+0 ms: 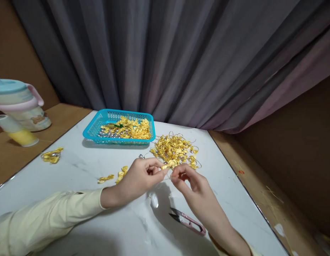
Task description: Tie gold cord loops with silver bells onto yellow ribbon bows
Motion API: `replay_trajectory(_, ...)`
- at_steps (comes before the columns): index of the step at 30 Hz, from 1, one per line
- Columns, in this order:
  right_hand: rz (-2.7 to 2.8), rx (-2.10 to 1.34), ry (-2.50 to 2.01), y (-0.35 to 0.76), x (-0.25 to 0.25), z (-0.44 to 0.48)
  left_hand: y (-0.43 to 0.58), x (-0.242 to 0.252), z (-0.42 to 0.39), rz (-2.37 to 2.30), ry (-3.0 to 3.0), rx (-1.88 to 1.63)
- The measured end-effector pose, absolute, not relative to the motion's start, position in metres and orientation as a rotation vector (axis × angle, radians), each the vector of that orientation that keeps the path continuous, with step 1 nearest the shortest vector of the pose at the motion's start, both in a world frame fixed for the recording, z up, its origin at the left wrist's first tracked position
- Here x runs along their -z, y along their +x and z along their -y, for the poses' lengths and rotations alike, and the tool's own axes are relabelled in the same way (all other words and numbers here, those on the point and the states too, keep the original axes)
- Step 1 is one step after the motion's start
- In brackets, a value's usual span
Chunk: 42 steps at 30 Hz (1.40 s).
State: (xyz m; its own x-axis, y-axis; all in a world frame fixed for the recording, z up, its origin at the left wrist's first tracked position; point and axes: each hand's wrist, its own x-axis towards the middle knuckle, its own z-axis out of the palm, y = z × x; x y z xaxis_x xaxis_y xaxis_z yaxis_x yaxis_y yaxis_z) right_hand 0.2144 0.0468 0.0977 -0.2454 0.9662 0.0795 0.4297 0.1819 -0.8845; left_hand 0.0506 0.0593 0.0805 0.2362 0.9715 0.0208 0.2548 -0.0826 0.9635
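My left hand pinches a yellow ribbon bow between thumb and fingertips, above the white table. Close to the bow's right side, my right hand has thumb and fingers pressed together; a thin strand shows near the tips, but what they grip is too small to make out. Just behind both hands lies a heap of yellow bows with thin gold loops and small silver bells. A silver bell rests behind my left hand. Pink-handled thread snips lie below my right hand.
Beyond the hands stands a blue basket holding yellow bows and silver bells. A few loose bows and a small bundle lie to the left. At far left are a cup and a yellow-white roll. A grey curtain hangs behind.
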Motion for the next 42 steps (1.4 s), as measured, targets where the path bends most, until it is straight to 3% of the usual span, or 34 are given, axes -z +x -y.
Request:
replay_trajectory(5,1.486,-1.527,-1.144,0.221,-0.105,-0.053,0.051,-0.077,-0.063,-1.194,1.615,-0.924)
replay_trajectory(9,1.358,-1.742,-1.043,0.226,-0.109,-0.056,0.051,-0.073,-0.065,-1.190,1.675,-0.895)
replay_trajectory(20,1.525,-1.891,-1.144,0.230,-0.113,-0.057,0.052,-0.066,-0.060,-1.157,1.914,-0.833)
replay_trajectory(28,1.289,-1.976,-1.136,0.227,-0.106,-0.068,0.052,-0.063,-0.054,-0.981,2.065,-0.818)
replay_trajectory(36,1.048,-2.088,-1.031,0.244,-0.095,-0.084,0.050,-0.070,-0.059,-1.032,1.695,-0.771)
replay_trajectory(42,1.251,-1.957,-1.131,0.251,-0.095,-0.085,0.047,-0.073,-0.067,-0.999,1.382,-0.759)
